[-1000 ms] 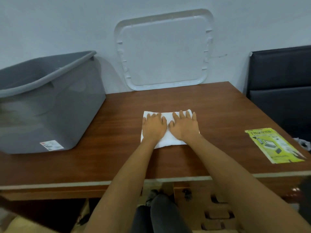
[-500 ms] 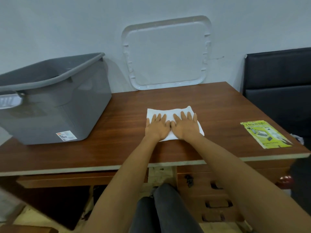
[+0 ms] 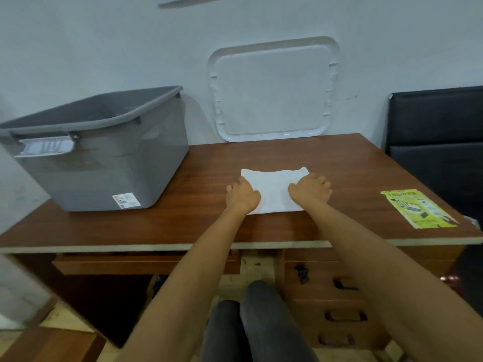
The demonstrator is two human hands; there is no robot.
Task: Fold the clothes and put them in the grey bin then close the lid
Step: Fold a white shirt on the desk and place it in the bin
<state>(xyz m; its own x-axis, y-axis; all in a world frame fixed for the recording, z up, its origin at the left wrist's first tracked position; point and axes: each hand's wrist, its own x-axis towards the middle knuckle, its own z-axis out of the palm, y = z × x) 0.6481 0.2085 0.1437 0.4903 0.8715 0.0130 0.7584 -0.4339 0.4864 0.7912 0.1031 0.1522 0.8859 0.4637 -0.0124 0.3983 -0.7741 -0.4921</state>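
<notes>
Though glossy, desk (image 3: 352,165) (cloth (image 3: 271,189), white wall (image 3: 104,48)).

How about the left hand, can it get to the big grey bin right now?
Probably yes. The left hand grips the left edge of the white cloth, and only bare table lies between it and the grey bin, which stands open to its left.

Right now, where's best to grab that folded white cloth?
By its left and right edges, coming in from each side. The cloth lies flat and folded, so lifting both ends likely keeps the fold; left hand and right hand grip there.
</notes>
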